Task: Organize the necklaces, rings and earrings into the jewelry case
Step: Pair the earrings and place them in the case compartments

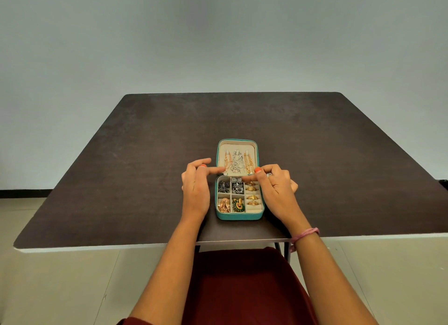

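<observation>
A teal jewelry case (240, 217) lies open on the dark table. Its lid (220, 152) holds three necklaces (238, 162), gold ones at the sides and a silver one in the middle. The tray holds gold rings (252, 196) in the right column, dark and silver earrings (231, 186) at the top left, and copper and green earrings (231, 204) below. My left hand (196, 186) is at the case's left side, its forefinger reaching to the lid's lower left edge. My right hand (274, 186) is at the right side, fingertips at the hinge line. Neither hand visibly holds anything.
The dark square table (145, 179) has a pale front edge near me. A pink band (304, 235) is on my right wrist and a ring on a right finger. My lap in dark red cloth (242, 288) is below. A grey wall stands behind.
</observation>
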The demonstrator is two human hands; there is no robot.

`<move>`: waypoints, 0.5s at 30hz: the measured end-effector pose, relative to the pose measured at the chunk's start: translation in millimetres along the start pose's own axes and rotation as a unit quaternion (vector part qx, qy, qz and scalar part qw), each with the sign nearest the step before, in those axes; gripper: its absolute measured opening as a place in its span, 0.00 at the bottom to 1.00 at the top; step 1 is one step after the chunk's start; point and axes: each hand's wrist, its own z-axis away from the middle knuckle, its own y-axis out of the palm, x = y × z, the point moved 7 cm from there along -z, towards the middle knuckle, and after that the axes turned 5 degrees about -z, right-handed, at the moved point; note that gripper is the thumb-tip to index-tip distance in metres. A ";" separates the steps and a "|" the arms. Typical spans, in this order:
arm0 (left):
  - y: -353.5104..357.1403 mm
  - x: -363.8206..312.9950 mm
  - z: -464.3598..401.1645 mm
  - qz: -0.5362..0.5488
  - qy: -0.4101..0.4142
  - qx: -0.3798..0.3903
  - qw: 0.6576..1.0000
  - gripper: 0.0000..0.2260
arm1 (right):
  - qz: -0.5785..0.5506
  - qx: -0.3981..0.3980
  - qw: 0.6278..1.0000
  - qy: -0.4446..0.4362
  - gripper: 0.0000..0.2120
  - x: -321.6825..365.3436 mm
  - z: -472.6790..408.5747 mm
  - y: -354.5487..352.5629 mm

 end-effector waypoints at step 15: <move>1.6 14.0 -14.4 0.501 -0.215 0.009 0.838 0.26 | -0.378 -0.074 0.914 0.129 0.24 -10.8 -17.2 -10.5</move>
